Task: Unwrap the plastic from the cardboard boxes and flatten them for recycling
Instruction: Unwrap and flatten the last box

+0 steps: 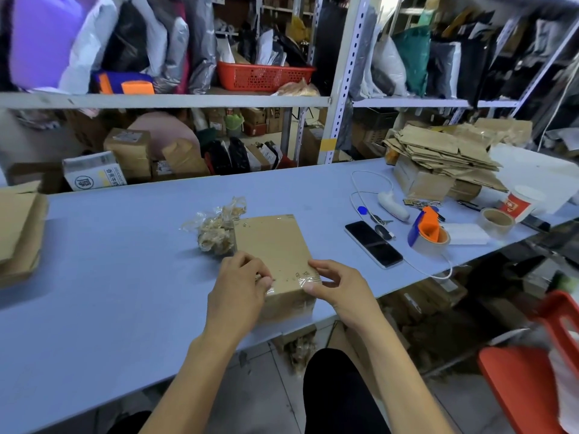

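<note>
A small brown cardboard box (275, 245) wrapped in clear plastic tape stands on the pale blue table (125, 245), near its front edge. My left hand (241, 283) holds the box's near left corner with curled fingers. At the near right corner my right hand (335, 285) pinches a lifted strip of clear plastic. A crumpled wad of removed plastic tape (216, 228) lies just behind the box on its left. Flattened cardboard sheets (445, 151) are piled at the table's far right.
A black phone (372, 244), a white handheld scanner (393, 205) with its cable, keys, an orange-and-blue tape dispenser (427, 230) and a tape roll (496, 220) lie to the right. Folded cardboard (18, 227) sits at the left edge. Shelves of parcels stand behind. An orange chair (532, 377) is at lower right.
</note>
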